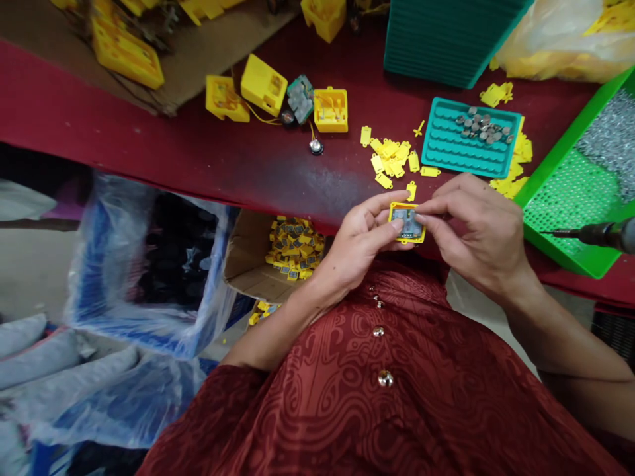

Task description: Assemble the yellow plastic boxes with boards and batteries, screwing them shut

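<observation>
- The left hand [360,244] is curled partly closed, thumb and fingertips pinching the left edge of a small yellow case [407,223] with a grey board inside it
- The right hand [476,231] is bent in from the other side, its fingertips pressed on the case's top right corner, so both hands grip the one piece between them
- The case sits just over the near edge of the red table [223,158], right above the person's dark red buttoned shirt [387,383]
- Just beyond the fingers of both hands lies a scatter of small yellow tabs [391,160], one loose tab almost touching the case
- Beyond the right hand rests a teal ridged tray [469,137] with a small heap of grey button cells on its far part
- To the right of the right hand stands a green perforated bin [570,198], and a dark screwdriver tip [590,233] pokes in over its near corner
- Below and left of the left hand, under the table edge, an open cardboard box [248,264] holds many more yellow cases
- Well beyond the left hand sit several larger yellow housings [262,84] with wires
</observation>
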A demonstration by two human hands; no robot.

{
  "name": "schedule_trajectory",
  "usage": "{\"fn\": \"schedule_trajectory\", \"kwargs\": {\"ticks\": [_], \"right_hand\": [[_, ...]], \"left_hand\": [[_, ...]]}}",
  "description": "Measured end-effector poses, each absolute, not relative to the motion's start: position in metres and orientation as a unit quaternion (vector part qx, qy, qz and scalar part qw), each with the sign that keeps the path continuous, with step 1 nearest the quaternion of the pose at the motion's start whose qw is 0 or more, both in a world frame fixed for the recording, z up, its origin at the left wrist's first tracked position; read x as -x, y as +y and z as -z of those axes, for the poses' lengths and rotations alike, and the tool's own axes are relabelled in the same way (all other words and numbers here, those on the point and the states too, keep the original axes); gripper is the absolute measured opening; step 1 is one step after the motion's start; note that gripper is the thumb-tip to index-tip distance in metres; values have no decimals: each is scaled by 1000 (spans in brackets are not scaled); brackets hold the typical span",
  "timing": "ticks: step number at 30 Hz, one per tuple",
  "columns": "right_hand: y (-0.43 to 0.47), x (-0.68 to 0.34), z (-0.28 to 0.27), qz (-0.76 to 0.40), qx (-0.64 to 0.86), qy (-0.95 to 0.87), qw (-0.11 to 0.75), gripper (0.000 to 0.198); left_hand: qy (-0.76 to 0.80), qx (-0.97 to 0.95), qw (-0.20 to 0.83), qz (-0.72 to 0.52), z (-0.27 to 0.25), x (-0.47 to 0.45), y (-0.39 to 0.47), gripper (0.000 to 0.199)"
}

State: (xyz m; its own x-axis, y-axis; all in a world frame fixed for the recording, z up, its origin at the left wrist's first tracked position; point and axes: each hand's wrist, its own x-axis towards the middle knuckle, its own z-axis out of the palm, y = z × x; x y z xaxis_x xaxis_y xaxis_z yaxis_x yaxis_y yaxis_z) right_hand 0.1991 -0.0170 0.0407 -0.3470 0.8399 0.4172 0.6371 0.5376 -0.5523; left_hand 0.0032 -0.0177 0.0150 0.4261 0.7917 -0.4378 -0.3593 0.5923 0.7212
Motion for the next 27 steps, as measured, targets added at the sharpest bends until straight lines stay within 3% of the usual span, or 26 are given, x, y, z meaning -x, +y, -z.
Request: {"fn": "schedule_trajectory", "kwargs": {"ticks": [9,27], "right_hand": [[-22,-191,-32,-106,494,-789,349,9],[-29,-189,-39,-51,474,-814,331,9]], "left_hand": [[428,-328,744,-396,-20,-7,-22,51],[397,-293,781,-383,-29,-3,-19,46]]}}
